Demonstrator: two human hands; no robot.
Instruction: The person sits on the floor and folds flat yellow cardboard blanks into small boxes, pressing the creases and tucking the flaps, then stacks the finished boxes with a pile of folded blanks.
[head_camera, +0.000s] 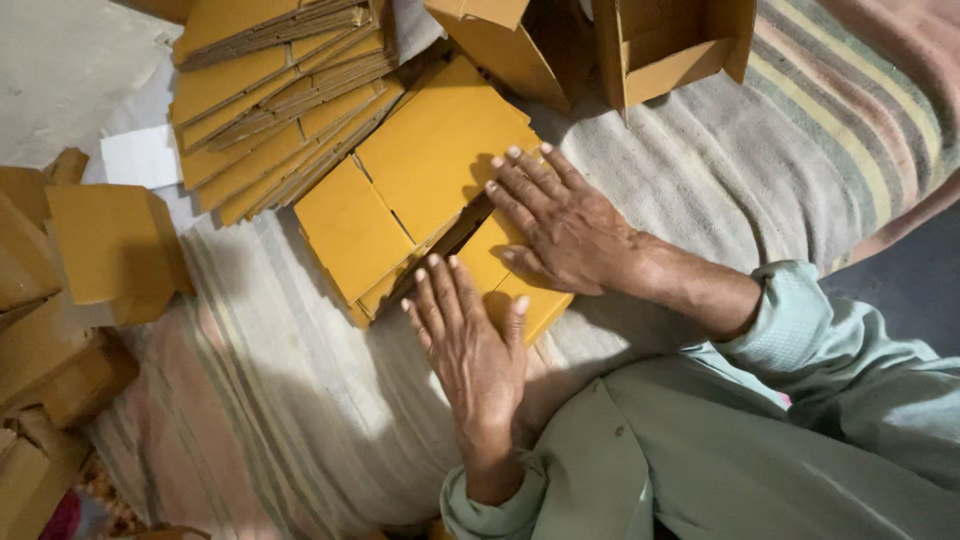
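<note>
A flat yellow-brown cardboard box blank (420, 170) lies on a striped cloth (300, 400) in the middle of the view. My left hand (470, 350) lies flat, fingers apart, on the blank's near corner. My right hand (560, 225) presses down flat on the same blank a little farther right, with its fingers spread over the fold line. Neither hand grips anything. Both sleeves are pale green.
A fanned stack of flat cardboard blanks (270, 90) lies at the upper left. Two folded open boxes (660, 45) stand at the top. More folded boxes (110, 250) pile up at the left edge. A white sheet (140, 155) lies beside the stack.
</note>
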